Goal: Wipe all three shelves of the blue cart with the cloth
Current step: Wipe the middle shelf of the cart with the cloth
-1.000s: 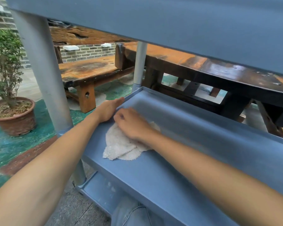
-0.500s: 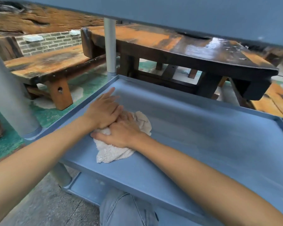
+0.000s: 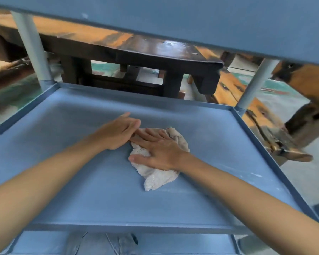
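Observation:
The blue cart's middle shelf point(image 3: 81, 181) fills the view, with the underside of the top shelf point(image 3: 191, 17) above it and a strip of the bottom shelf point(image 3: 173, 243) below. A crumpled white cloth point(image 3: 157, 178) lies near the shelf's middle. My right hand point(image 3: 158, 150) presses flat on the cloth, fingers spread and pointing left. My left hand point(image 3: 116, 132) lies flat on the shelf beside it, its fingertips touching the right hand's fingers at the cloth's edge.
Grey cart posts stand at the back left point(image 3: 32, 52) and back right point(image 3: 254, 85). Behind the cart are a dark wooden table point(image 3: 136, 52) and a wooden bench point(image 3: 265, 126). My jeans-clad knee point(image 3: 103, 243) shows below the shelf's front rim.
Both hands and the cloth have slid rightward from the shelf's left edge toward its middle. The view has swung right, so the potted plant is out of frame.

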Demonstrator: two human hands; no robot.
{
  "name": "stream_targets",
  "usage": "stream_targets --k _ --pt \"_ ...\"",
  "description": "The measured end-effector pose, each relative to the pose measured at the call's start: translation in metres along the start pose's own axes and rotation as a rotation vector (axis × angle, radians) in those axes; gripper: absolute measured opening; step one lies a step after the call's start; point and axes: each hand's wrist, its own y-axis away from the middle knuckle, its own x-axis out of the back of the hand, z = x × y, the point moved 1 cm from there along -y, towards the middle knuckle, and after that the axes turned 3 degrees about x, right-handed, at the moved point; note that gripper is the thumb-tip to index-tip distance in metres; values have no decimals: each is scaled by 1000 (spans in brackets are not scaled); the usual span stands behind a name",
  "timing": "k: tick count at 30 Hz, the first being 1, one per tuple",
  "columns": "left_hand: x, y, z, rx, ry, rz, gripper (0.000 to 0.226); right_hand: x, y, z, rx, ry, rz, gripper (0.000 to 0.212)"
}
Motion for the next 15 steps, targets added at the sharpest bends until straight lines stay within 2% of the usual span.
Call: stream_targets --k 5,9,12,15 --pt "-29 -24 37 -41 -18 -87 60 6 51 63 -212 -19 11 73" --pt "-30 -24 44 -37 -127 17 60 6 83 99 -346 -31 60 68" --pt "-27 -25 45 -16 -144 -6 53 9 105 120 -440 -20 57 74" --pt "-26 -26 46 3 -142 -25 62 14 124 141 -578 -37 75 74"
